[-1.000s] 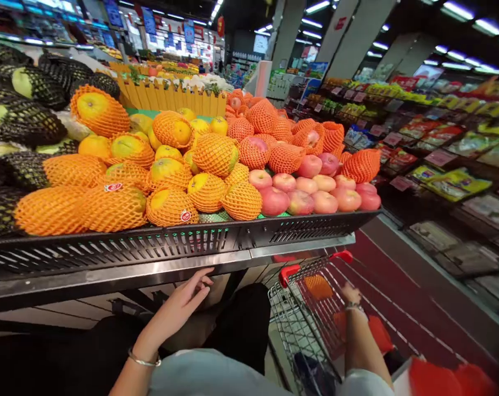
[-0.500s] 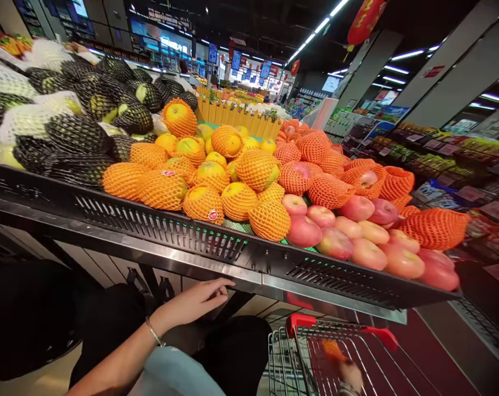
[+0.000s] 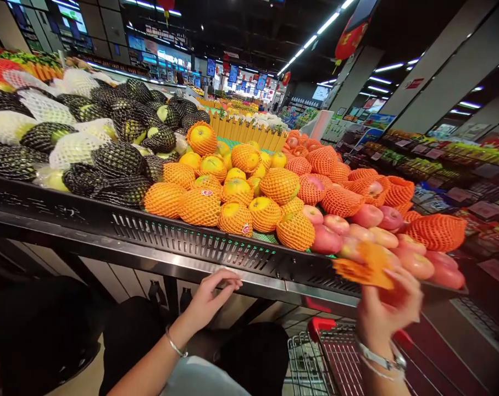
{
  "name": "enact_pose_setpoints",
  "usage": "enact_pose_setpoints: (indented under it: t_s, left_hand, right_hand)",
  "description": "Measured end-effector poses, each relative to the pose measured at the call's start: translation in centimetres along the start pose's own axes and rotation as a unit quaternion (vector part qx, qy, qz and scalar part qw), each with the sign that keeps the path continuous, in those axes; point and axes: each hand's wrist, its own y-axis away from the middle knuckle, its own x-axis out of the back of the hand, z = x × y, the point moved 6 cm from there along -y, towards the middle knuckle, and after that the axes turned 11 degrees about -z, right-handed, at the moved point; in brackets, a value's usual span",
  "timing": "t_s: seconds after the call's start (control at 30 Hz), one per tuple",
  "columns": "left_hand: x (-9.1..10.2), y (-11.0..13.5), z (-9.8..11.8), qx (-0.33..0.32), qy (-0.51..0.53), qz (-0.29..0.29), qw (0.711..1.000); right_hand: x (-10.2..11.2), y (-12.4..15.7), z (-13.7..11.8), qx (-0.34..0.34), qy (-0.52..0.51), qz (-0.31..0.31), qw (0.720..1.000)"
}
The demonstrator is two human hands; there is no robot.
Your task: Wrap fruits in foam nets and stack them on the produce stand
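My right hand [image 3: 392, 308], blurred by motion, grips an orange foam net sleeve [image 3: 369, 267] that looks flattened, with no fruit visible in it. It is raised in front of the bare red apples [image 3: 410, 258]. My left hand [image 3: 216, 291] is empty, its fingers loosely bent and apart from the thumb, close to the metal edge [image 3: 171, 258] of the display. Behind that edge, oranges in orange foam nets [image 3: 200, 209] are heaped in a black slotted crate [image 3: 183, 234].
A wire shopping cart [image 3: 344, 357] with red corners stands below my right hand. Fruit in black nets [image 3: 117, 165] lies on the left, and apples in red foam nets [image 3: 340, 201] are piled on the right. Packaged goods [image 3: 422, 159] fill shelves farther right.
My right hand has come up out of the cart with the orange foam sleeve. My left hand's fingers have curled a little more. The view has turned slightly left.
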Motion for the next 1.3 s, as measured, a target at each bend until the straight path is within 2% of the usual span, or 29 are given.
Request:
enact_pose_setpoints:
  t_s: [0.07, 0.13, 0.2, 0.3, 0.4, 0.5, 0.57, 0.63, 0.73, 0.83, 0.93, 1.07, 1.13, 1.17, 1.23, 1.3]
  left_hand:
    - [0.7, -0.2, 1.9, -0.070, -0.013, 0.032, 0.997]
    - [1.2, -0.3, 3.8, -0.130, -0.036, 0.053, 0.989]
    - [1.5, -0.3, 5.0, -0.161, -0.067, 0.069, 0.982]
    - [2.1, 0.1, 5.4, -0.154, -0.106, 0.122, 0.975]
    - [3.1, 0.6, 4.9, -0.120, -0.124, 0.197, 0.965]
    - [4.2, 1.1, 4.7, -0.094, -0.165, 0.258, 0.947]
    - [5.0, 1.6, 5.0, -0.091, -0.211, 0.307, 0.924]
    - [5.5, 2.1, 5.4, -0.090, -0.275, 0.341, 0.894]
    - [5.5, 2.4, 5.9, -0.100, -0.347, 0.336, 0.870]
    - [5.3, 2.4, 6.1, -0.120, -0.333, 0.281, 0.892]
    - [5.3, 2.2, 5.6, -0.099, -0.299, 0.229, 0.921]
    - [4.8, 2.0, 4.5, -0.088, -0.259, 0.120, 0.954]
    - [5.0, 2.0, 4.7, -0.093, -0.233, 0.066, 0.966]
    - [5.6, 1.9, 5.3, -0.094, -0.228, 0.058, 0.967]
    - [8.1, 1.4, 7.6, -0.107, -0.245, 0.093, 0.959]
    - [11.9, -0.4, 11.0, -0.123, -0.293, 0.177, 0.931]
  right_hand:
    - [-4.2, 0.9, -6.2, 0.138, -0.046, -0.102, 0.984]
    - [-7.6, 2.2, -10.5, 0.215, -0.080, -0.178, 0.957]
    - [-10.1, 3.6, -13.1, 0.242, -0.109, -0.229, 0.937]
    - [-12.2, 5.7, -15.1, 0.250, -0.165, -0.251, 0.920]
    - [-13.3, 7.5, -15.4, 0.214, -0.224, -0.242, 0.920]
    - [-14.3, 8.2, -14.5, 0.120, -0.296, -0.249, 0.914]
    - [-15.2, 8.0, -13.7, 0.044, -0.340, -0.281, 0.896]
    - [-16.3, 7.9, -13.0, -0.026, -0.372, -0.333, 0.866]
    - [-17.6, 7.9, -12.2, -0.105, -0.418, -0.377, 0.820]
    - [-18.6, 8.3, -11.7, -0.162, -0.459, -0.386, 0.784]
    - [-19.2, 9.0, -12.1, -0.166, -0.455, -0.429, 0.762]
    - [-18.8, 9.2, -13.7, -0.084, -0.404, -0.457, 0.788]
    - [-18.4, 9.3, -14.3, -0.051, -0.413, -0.450, 0.790]
    - [-18.2, 9.3, -14.4, -0.041, -0.425, -0.446, 0.787]
    - [-17.8, 9.3, -14.3, -0.031, -0.442, -0.433, 0.785]
    - [-17.2, 9.0, -13.5, -0.036, -0.431, -0.411, 0.802]
